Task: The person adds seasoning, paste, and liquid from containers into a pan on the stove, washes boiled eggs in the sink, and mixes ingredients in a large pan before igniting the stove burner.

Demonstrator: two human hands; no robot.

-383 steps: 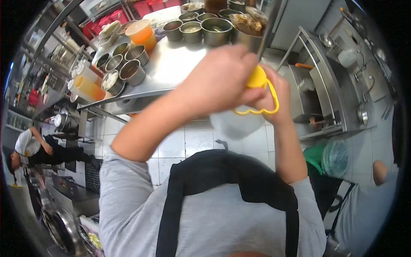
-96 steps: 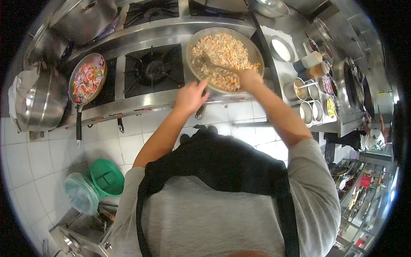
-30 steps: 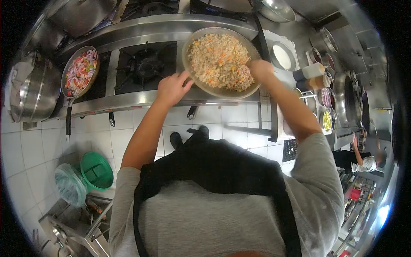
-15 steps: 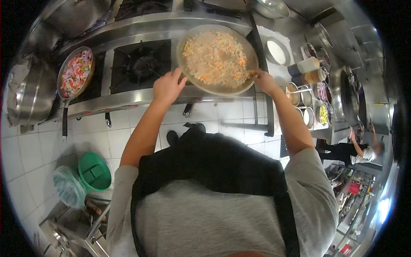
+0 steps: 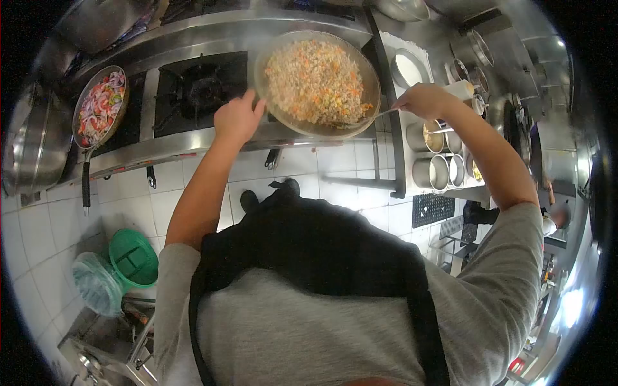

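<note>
A wide round pan [image 5: 290, 122] of fried rice [image 5: 315, 80] with bits of carrot and corn sits at the stove's right end. My left hand [image 5: 238, 117] is closed at the pan's left rim, fingers and thumb against the edge. In my right hand [image 5: 421, 101], at the right of the pan, is the metal handle of a spoon [image 5: 385, 113]. Its head is down in the rice near the lower right rim, mostly hidden, so its exact shape cannot be made out.
To the left, a frying pan [image 5: 102, 109] holds sliced onion and tomato, beside a bare burner [image 5: 201, 93]. Several metal containers [image 5: 430, 172] and a bowl of white stuff [image 5: 409, 69] stand at right. A green bin [image 5: 133, 257] is on the floor; another person [image 5: 552, 220] stands far right.
My right hand has moved right and up, away from the pan's rim, so the spoon handle now shows. The rice has shifted within the pan. The whole view has slid slightly left.
</note>
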